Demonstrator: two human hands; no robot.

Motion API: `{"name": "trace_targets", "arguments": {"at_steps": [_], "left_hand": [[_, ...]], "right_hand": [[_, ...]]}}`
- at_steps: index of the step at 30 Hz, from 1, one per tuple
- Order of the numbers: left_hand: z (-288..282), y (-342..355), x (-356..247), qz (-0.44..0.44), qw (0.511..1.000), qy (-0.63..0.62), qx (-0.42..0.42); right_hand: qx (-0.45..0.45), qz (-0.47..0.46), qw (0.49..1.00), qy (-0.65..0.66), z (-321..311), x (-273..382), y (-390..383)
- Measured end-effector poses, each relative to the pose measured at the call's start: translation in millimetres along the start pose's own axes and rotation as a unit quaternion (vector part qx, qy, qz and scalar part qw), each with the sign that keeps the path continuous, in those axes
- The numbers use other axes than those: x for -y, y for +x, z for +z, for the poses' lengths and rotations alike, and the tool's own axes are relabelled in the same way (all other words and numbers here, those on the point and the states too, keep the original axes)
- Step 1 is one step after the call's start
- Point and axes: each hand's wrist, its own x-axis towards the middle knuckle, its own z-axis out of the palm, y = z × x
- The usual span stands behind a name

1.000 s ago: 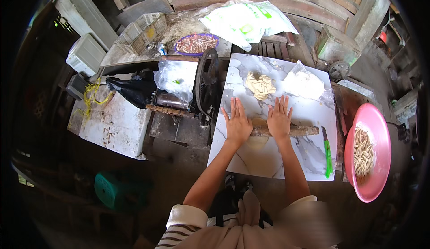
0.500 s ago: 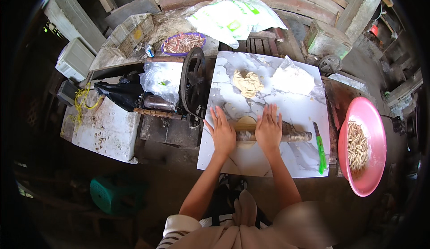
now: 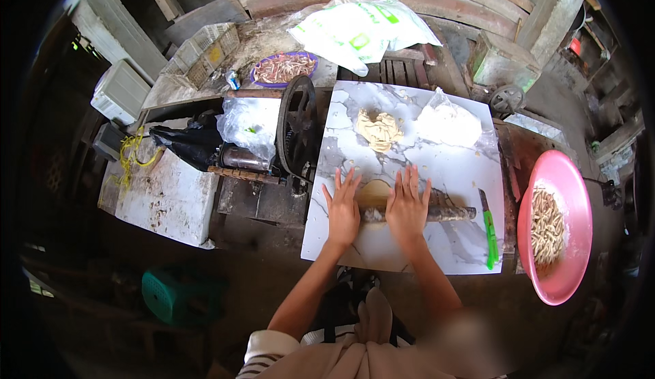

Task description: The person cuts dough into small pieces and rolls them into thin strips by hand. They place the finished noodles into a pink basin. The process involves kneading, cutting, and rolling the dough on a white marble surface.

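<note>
Marble-patterned surface (image 3: 450, 174), pale, set on dark wooden framing; everything worked on lies on it. Right of it, a pink basin (image 3: 570, 181) holding cut dough strips, kept within reach. Left of it, a dark hand-crank machine wheel (image 3: 297, 125). At the far edge of the surface, a plastic bag of flour (image 3: 447, 121) and a lump of dough (image 3: 379, 128), parked clear of the rolling. Rolling pin (image 3: 437, 212) lies crosswise near the middle, over a flattened dough disc (image 3: 374, 193). Left hand (image 3: 342, 210) and right hand (image 3: 407, 206) press flat on the pin, fingers spread and straight, nothing gripped, palms bearing down so it rolls evenly. Green-handled knife (image 3: 490, 232) sits at the right edge. Compared with half a second back, hands and pin seem nearer the person, though head movement may explain it.
</note>
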Motion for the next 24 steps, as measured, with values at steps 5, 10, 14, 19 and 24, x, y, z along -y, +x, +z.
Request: {"name": "trace_targets", "arguments": {"at_steps": [5,10,14,19,24], "left_hand": [[17,43,14,-0.086,0.995,-0.001,-0.046],[14,-9,5,-0.029,0.997,0.044,-0.049],[10,-34,-12,-0.040,0.992,0.093,-0.072],[12,14,-1,-0.044,0.989,0.132,-0.045],[13,22,1,-0.036,0.990,0.118,-0.064]], "right_hand": [[-0.013,0.014,1.000,-0.011,15,-1,36],[0.000,-0.006,1.000,0.014,-5,8,-8],[-0.046,-0.047,0.998,0.011,-10,9,-30],[-0.022,-0.040,0.998,0.053,5,0,7],[-0.055,-0.043,0.997,0.029,11,3,10]]}}
